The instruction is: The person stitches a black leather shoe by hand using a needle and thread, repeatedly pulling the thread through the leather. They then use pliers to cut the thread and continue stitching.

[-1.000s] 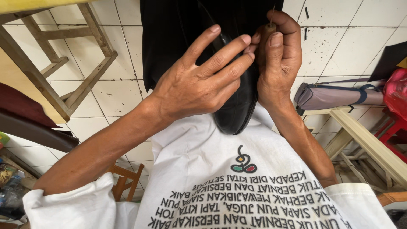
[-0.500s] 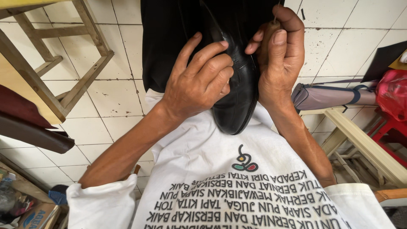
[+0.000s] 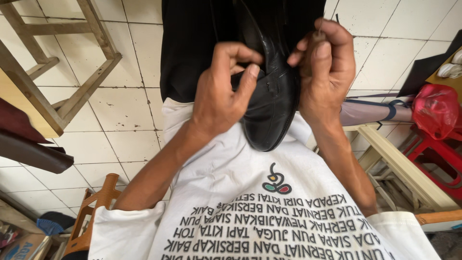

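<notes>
**Shoe pinched in the lap, a slip not far off**

The black leather dress shoe (image 3: 269, 101) lay toe-down against the person's white printed shirt (image 3: 231, 192), glossy, smooth and narrow at the toe. The left hand (image 3: 224, 96) was closed on its upper, thumb pressed to the leather. The right hand (image 3: 327, 72) was closed too, pinching something small at the shoe's edge; what it was could not be made out. In my judgement the slick leather could twist out of that pinch, the shoe dropping to the tiled floor (image 3: 120, 106).

White tiled floor (image 3: 120, 110); wooden stool (image 3: 57, 67) left; red plastic stool (image 3: 440, 149) right.
</notes>
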